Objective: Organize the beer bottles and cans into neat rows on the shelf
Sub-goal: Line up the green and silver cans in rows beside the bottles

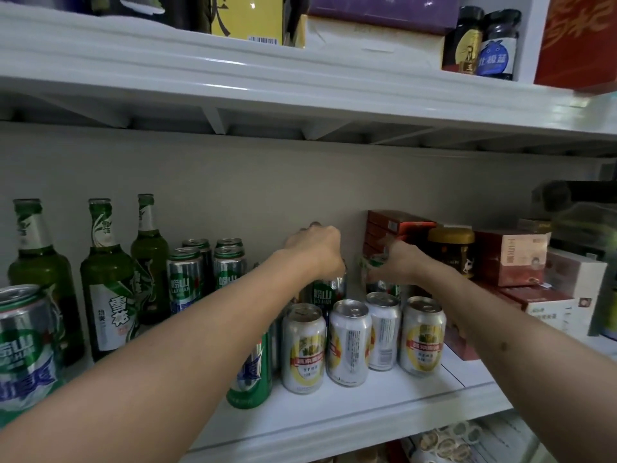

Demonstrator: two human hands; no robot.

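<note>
Both arms reach deep into the middle white shelf (367,406). My left hand (315,247) curls over the top of a green and silver can (325,290) near the back wall. Beside it, my right hand (395,262) grips another green can (372,265), mostly hidden by the fingers. In front of them stand several silver and yellow cans (303,349) in a rough row. Three green beer bottles (110,282) stand at the left, with green cans (185,279) between them and my left arm. A large green can (23,345) is at the near left edge.
Red cartons (397,225), a dark jar with a gold lid (450,252) and boxes (510,255) crowd the right of the shelf. The upper shelf (300,85) hangs low overhead, holding boxes and two dark jars (480,45). A lower shelf shows goods at bottom right.
</note>
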